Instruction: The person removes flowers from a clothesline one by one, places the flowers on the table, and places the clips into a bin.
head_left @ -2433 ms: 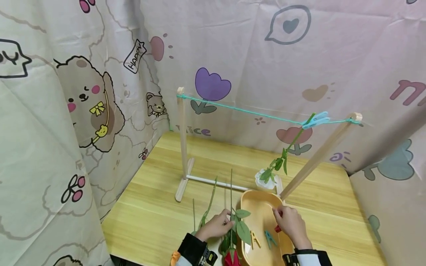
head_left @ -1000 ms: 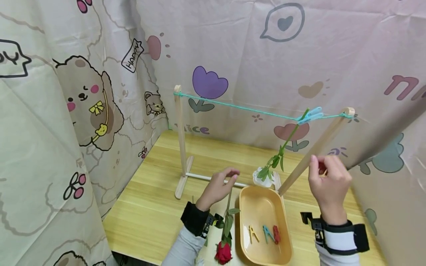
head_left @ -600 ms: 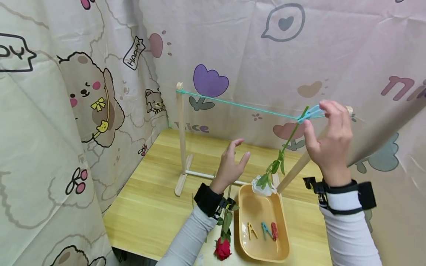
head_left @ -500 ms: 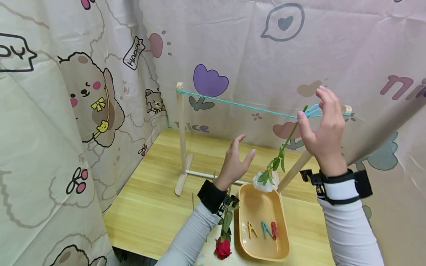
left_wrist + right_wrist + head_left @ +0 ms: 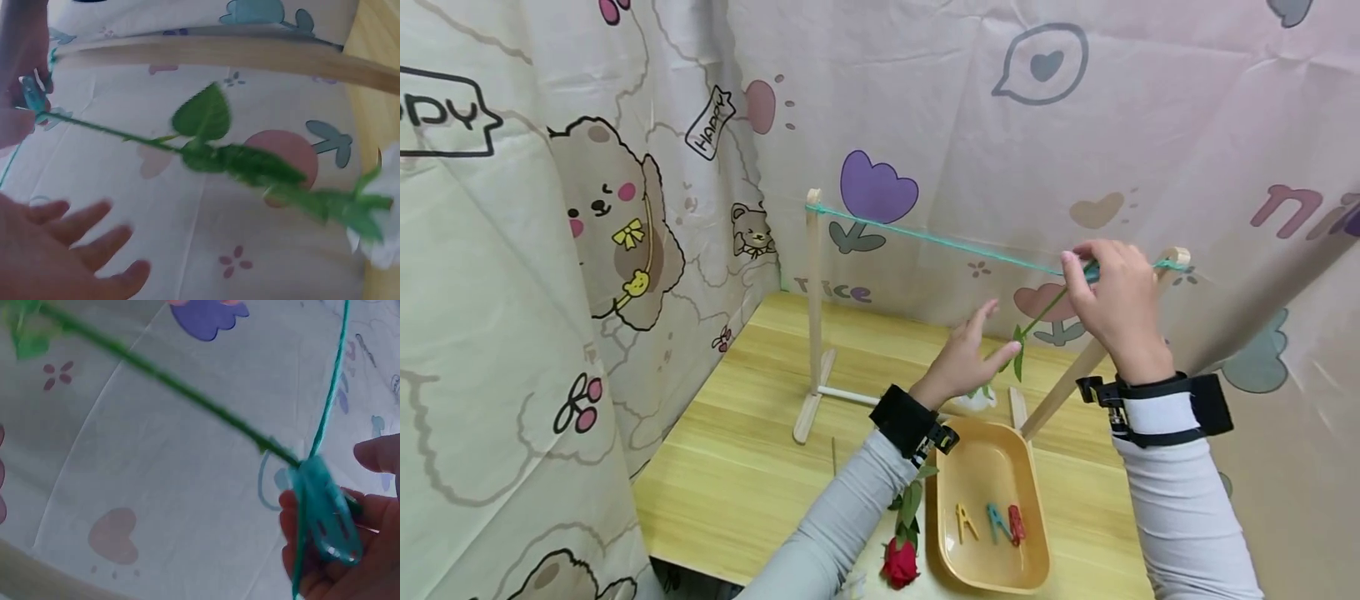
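Note:
A light-blue clothespin (image 5: 328, 509) holds the green stem (image 5: 181, 394) of a white artificial flower (image 5: 378, 212) on a turquoise string (image 5: 940, 240). My right hand (image 5: 1116, 300) is at this clothespin, its fingers (image 5: 290, 525) curled behind it and the thumb standing apart in the right wrist view. My left hand (image 5: 962, 358) is open with spread fingers, holding nothing, close by the leaves (image 5: 203, 115) in the head view. The white bloom hangs low, partly hidden behind the left hand in the head view.
The string spans two wooden posts (image 5: 815, 292) on a wooden table (image 5: 715, 467). A yellow tray (image 5: 1037, 508) with yellow, blue and red clothespins (image 5: 1017, 525) stands in front. Left of it lies a red rose (image 5: 900, 562), partly under the left forearm. Printed curtains (image 5: 962, 108) enclose the table.
The right hand has left a red clothespin in the tray and risen to the blue clothespin, fingers now round it. The left hand has left the rose and moved up and right towards the hanging flower.

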Demonstrator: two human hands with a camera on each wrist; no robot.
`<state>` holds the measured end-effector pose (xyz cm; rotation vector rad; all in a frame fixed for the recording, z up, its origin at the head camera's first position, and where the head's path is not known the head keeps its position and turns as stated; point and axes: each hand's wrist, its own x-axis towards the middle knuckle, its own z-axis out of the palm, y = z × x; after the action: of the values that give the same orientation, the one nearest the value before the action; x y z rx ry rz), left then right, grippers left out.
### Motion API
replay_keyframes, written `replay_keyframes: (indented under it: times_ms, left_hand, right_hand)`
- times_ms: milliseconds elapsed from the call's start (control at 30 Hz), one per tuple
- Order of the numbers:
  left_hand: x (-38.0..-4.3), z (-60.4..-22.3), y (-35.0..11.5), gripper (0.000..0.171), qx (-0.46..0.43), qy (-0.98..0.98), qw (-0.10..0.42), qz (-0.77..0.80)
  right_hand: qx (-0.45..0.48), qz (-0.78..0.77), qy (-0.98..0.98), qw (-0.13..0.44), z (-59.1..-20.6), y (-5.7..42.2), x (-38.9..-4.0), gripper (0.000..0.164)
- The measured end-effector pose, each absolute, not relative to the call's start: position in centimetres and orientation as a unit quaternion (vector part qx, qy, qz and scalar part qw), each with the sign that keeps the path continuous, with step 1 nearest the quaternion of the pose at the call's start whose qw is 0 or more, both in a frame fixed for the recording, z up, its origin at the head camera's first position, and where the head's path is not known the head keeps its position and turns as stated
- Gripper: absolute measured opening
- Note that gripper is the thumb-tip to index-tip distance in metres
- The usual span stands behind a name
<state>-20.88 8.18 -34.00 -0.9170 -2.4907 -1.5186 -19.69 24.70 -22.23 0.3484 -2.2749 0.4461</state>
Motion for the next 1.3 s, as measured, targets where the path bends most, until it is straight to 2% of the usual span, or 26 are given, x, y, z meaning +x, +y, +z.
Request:
replay_keyframes:
  times_ms: [133,233,333,533,600,700,800,900,1133,1300]
  left_hand:
    - [-20.0,-35.4,9.1,0.062,-0.372,-0.798,-0.031,-0.472]
    - [-19.1,-36.3,10.0,0.059,-0.406,-0.793,-0.059,-0.451]
    - [-18.6,-36.7,10.7,0.057,-0.407,-0.804,-0.033,-0.431]
    - [-18.3,-36.4,11.4,0.05,-0.338,-0.836,0.099,-0.421]
    - [-18.4,-36.2,11.4,0.052,-0.311,-0.844,0.113,-0.422]
    - [-18.4,-36.1,11.5,0.051,-0.318,-0.853,0.091,-0.403]
    - [-18.4,-36.3,11.6,0.041,-0.375,-0.836,0.039,-0.398]
    - [-18.2,-36.8,11.8,0.029,-0.416,-0.809,0.009,-0.415]
    - [-18.2,-37.3,11.3,0.023,-0.388,-0.798,0.032,-0.461]
    - [-18.5,-37.4,10.5,0.022,-0.391,-0.795,0.029,-0.463]
  right_hand:
    - [0.14,0.169,-0.879,0.423,-22.6,25.5,-20.0,0.037]
    - [0.14,0.181,-0.859,0.459,-22.7,25.9,-20.3,0.045]
    - [0.14,0.189,-0.842,0.486,-22.7,26.2,-20.6,0.054]
    - [0.137,0.183,-0.833,0.504,-22.9,26.2,-20.9,0.058]
    - [0.129,0.193,-0.829,0.509,-23.1,26.1,-21.0,0.059]
    - [0.125,0.216,-0.817,0.52,-23.2,25.9,-21.3,0.059]
    - [0.127,0.24,-0.802,0.532,-23.4,25.7,-21.4,0.058]
    - [0.126,0.26,-0.791,0.539,-23.3,25.6,-21.3,0.056]
    - [0.084,0.284,-0.772,0.563,-22.8,26.4,-20.6,0.055]
    - [0.073,0.263,-0.737,0.619,-23.5,26.5,-20.7,0.054]
